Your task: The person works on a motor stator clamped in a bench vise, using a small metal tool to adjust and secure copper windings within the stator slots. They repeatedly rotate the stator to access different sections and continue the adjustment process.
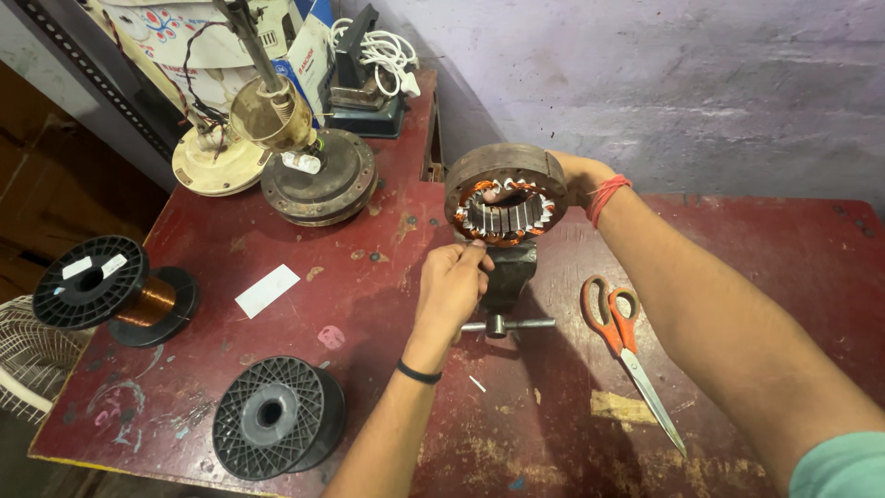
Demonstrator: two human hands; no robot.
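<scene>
A round metal motor stator [506, 192] with copper windings inside stands upright in a small dark bench vise [507, 277] on the red table [369, 304]. My right hand [573, 177] reaches behind the stator and grips its rim; a red thread is tied round that wrist. My left hand [452, 286] is at the stator's lower front edge, its fingers pinched on the copper wire there. A black band circles the left wrist.
Orange-handled scissors [627, 350] lie right of the vise. Two black spools, one with copper wire [115, 290] and one [277, 415] near the front edge, sit at left. Fan motor parts [313, 171], a white paper slip [267, 290] and a corded device [369, 83] stand behind.
</scene>
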